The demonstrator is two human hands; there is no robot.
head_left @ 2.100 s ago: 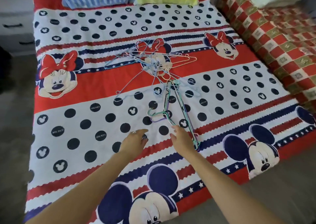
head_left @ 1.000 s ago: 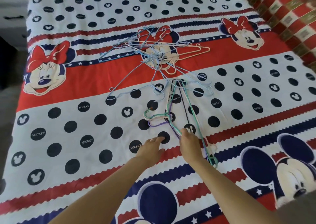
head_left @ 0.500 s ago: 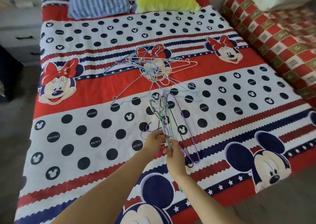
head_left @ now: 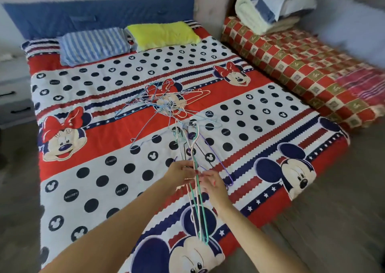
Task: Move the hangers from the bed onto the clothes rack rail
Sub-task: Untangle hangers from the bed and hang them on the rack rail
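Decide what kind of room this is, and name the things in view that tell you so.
Most likely a bedroom: a bed with a padded blue headboard, two pillows, and folded blankets stacked beside it.

Both bare forearms reach forward from the bottom edge, converging over the bed (head_left: 62, 181). Left hand (head_left: 181, 173) back up, fingers curled round the bundle of hangers (head_left: 196, 199) near its middle. Right hand (head_left: 212, 186) just beside it, touching or nearly so, fingers curled, fingertips (head_left: 201, 176) pinching the same bundle from the right. Left arm comes in from lower left, right arm from lower right, wrists roughly straight. Both hands raised above the bed, not resting on it.
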